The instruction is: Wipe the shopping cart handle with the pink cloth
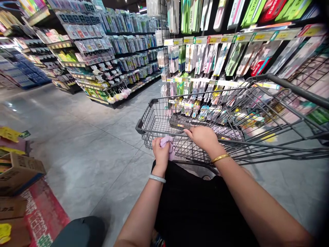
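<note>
Crumpled in my left hand is a light purple cloth, with my fingers closed round it. This hand is close to the near side of a grey wire shopping cart. My right hand lies over the cart's top side rail with its fingers wrapped round it; the thumb points left along the bar. The fingertips are hidden behind the rail. Behind my hands the cart's basket mesh shows the floor and the lower shelf goods through it.
A shelf rack of hanging packaged goods stands just behind the cart. More stocked shelves line the aisle at the back left. Cardboard boxes sit on a red mat at left. A dark rounded object is at the bottom.
</note>
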`<state>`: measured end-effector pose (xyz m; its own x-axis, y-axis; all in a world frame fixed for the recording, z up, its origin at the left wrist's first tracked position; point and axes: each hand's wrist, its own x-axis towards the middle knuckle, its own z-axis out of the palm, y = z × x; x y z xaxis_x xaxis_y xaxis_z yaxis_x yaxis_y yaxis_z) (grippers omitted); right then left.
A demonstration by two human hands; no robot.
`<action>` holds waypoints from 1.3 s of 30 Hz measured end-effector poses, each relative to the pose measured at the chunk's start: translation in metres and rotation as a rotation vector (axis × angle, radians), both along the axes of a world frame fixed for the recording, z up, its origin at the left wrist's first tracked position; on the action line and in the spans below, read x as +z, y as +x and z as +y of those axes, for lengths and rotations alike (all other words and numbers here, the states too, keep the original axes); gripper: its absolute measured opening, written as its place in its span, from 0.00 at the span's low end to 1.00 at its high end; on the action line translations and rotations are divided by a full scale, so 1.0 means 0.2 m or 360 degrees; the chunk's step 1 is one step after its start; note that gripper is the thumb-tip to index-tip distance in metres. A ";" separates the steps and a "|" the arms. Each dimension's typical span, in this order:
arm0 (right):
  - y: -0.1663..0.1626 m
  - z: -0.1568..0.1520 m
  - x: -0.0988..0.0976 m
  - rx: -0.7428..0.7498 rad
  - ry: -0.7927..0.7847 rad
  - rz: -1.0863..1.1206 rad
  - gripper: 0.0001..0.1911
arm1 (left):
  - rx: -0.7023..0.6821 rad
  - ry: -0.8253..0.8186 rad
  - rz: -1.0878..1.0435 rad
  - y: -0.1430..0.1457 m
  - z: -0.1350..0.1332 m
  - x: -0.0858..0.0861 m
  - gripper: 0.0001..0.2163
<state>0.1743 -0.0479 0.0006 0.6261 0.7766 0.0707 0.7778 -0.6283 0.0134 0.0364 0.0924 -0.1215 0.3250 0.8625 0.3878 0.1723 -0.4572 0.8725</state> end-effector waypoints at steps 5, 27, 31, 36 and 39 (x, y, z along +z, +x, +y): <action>-0.03 -0.01 -0.01 0.0146 -0.0037 -0.0070 0.42 | -0.0186 -0.0199 0.0243 0.01 -0.09 -0.13 0.13; -0.06 -0.01 -0.02 0.0084 0.0007 -0.0094 0.38 | -0.0479 0.0049 0.0529 0.12 -0.34 -0.11 0.09; -0.06 -0.01 -0.03 0.0074 0.0058 -0.0108 0.40 | -0.0521 0.0264 0.0305 0.16 -0.34 0.07 0.14; -0.06 -0.01 -0.02 0.0079 0.0050 -0.0069 0.38 | -0.0639 0.0409 0.0535 0.14 -0.39 -0.04 0.15; -0.06 -0.01 -0.02 0.0083 0.0052 -0.0059 0.38 | -0.0675 0.0388 0.0565 0.14 -0.40 -0.12 0.14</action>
<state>0.1619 -0.0506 -0.0037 0.5814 0.8048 0.1189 0.8088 -0.5877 0.0227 0.0636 0.0116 -0.1449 0.7670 0.5293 0.3628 0.1926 -0.7292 0.6566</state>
